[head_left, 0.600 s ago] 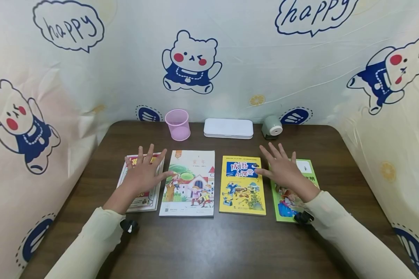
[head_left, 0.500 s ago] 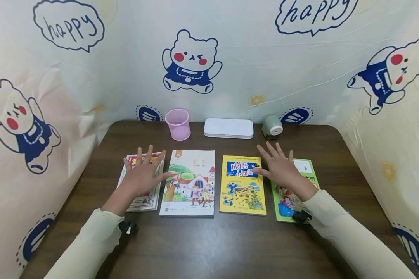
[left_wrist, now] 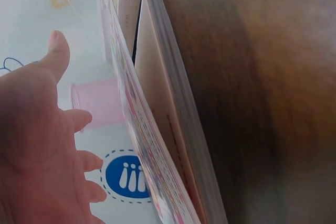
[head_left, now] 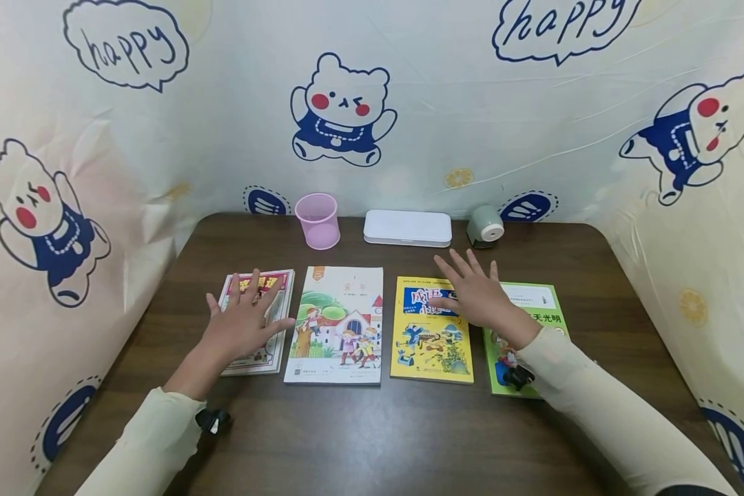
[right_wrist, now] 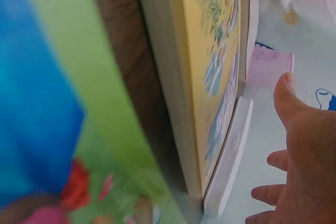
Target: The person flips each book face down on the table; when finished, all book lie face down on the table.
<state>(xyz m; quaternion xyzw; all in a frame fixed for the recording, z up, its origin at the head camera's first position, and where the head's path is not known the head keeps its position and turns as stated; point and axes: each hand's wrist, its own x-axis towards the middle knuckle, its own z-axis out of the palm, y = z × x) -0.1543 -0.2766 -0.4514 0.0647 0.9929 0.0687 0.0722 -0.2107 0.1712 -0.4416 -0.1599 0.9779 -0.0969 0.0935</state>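
Four books would be several, and they lie in a row on the brown table. My left hand (head_left: 240, 329), fingers spread, is held above the red-and-white book (head_left: 277, 358) at the left end and partly hides it. Beside that lies a white book with a castle picture (head_left: 335, 344). My right hand (head_left: 479, 297), also spread and holding nothing, hovers over the gap between the yellow book (head_left: 430, 351) and the green book (head_left: 548, 310). In the left wrist view, the left palm (left_wrist: 31, 145) is apart from the books.
Along the table's back edge stand a pink cup (head_left: 318, 224), a flat white case (head_left: 407, 228) and a small grey-green device (head_left: 486, 226). A patterned cloth (head_left: 223, 124) hangs behind and at both sides. The brown table (head_left: 347, 441) extends in front of the books.
My right hand has moved left, towards the yellow book, uncovering more of the green one. The left hand has shifted slightly left and down. The books have stayed in place.
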